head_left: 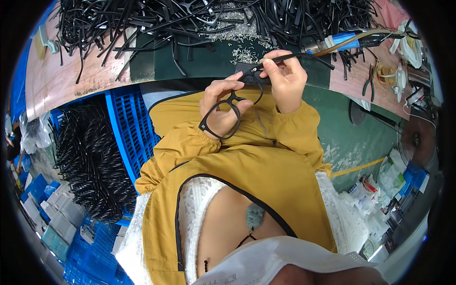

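Observation:
My left hand (219,105) grips a black eyeglass frame front (232,98) near its bridge, with one rim hanging below the fingers. A black temple arm (318,58) is pinched by my right hand (287,81) close to the hinge corner of the frame. The two parts meet there, but the fingers partly hide the joint, so I cannot tell whether they are fastened. Both hands are just off the front edge of the workbench (164,64). Behind them, many small silvery pins (243,53) lie scattered on its dark green surface.
Heaps of black temple arms (142,21) cover the back of the bench. A blue hand tool (339,40) with a brown hose lies at right, near black pliers (368,83). At left, a blue crate (124,124) stands beside many stacked black frames (90,161).

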A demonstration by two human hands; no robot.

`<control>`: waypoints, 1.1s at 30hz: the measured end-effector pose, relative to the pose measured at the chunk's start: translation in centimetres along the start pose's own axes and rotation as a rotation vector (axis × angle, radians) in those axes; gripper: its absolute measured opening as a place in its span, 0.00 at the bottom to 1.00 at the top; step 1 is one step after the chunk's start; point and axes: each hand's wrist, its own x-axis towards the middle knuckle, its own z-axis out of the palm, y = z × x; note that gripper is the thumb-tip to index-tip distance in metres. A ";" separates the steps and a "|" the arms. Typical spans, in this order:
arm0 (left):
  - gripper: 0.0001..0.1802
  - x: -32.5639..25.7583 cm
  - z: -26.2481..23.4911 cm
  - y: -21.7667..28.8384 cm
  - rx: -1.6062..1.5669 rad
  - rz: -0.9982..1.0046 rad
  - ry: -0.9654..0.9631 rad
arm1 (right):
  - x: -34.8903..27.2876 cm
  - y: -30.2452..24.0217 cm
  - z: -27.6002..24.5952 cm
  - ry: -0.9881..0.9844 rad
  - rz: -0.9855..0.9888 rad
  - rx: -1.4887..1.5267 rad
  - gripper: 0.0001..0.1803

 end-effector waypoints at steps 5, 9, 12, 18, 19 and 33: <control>0.29 0.6 -0.1 0.5 0.109 0.034 0.031 | 0.0 -0.8 0.7 0.015 -0.011 -0.089 0.04; 0.25 0.6 -0.2 0.5 0.130 0.091 -0.062 | -0.1 -1.4 0.5 -0.059 -0.223 -0.357 0.03; 0.23 0.6 -0.3 0.6 0.123 0.046 -0.057 | -0.4 -1.1 0.6 -0.110 -0.290 -0.361 0.05; 0.29 1.8 0.3 2.5 -0.105 -0.162 0.012 | -0.3 -2.3 0.1 -0.076 0.042 -0.220 0.05; 0.29 2.0 0.4 3.2 -0.220 -0.168 0.045 | 0.0 -2.8 0.4 -0.156 0.069 -0.222 0.06; 0.35 10.2 -7.4 5.6 -0.402 -0.541 0.159 | 15.5 -8.0 11.7 -0.671 -1.056 -1.109 0.04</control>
